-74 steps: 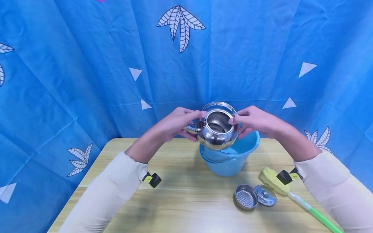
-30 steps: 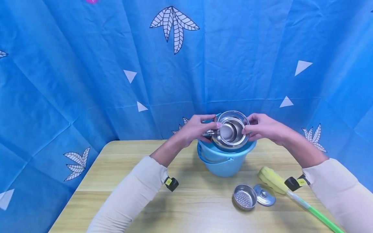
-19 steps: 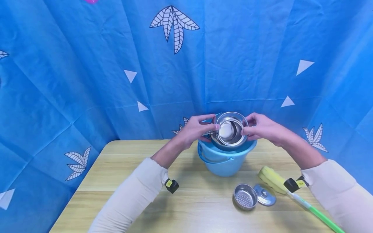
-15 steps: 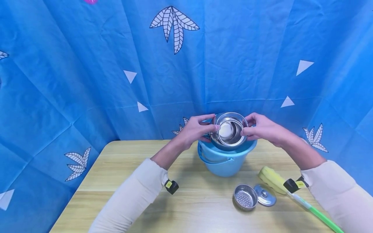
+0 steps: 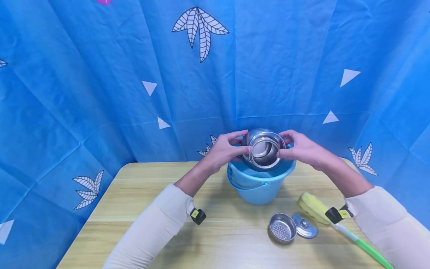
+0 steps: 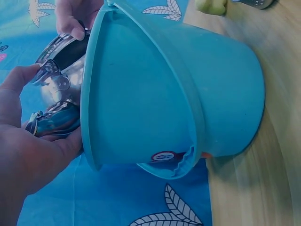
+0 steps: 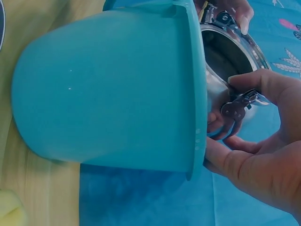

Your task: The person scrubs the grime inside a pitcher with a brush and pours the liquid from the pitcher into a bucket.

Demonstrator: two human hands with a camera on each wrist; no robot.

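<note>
A shiny steel teapot [image 5: 270,157] with a hoop handle is held over the mouth of a light blue bucket [image 5: 256,192], its round opening tipped toward me. On its left, my left hand [image 5: 222,150] grips the pot, thumb near the opening. From the right my right hand [image 5: 299,151] grips it too, with the thumb at the opening's edge. In the right wrist view the teapot [image 7: 230,54] sits right by the bucket's rim, its dark inside showing. The left wrist view has the spout side of the teapot [image 6: 70,87] between the left fingers.
A round perforated strainer [image 5: 283,228] and a steel lid [image 5: 305,225] with a knob lie on the wooden table [image 5: 215,243], in front of the bucket. To their right is a yellow sponge brush [image 5: 313,208] with a green handle. A blue patterned curtain [image 5: 275,74] hangs behind.
The teapot has come down and right, from above the bucket's left side to over its mouth. Since half a second ago its opening has tilted more toward me. Both hands keep their hold.
</note>
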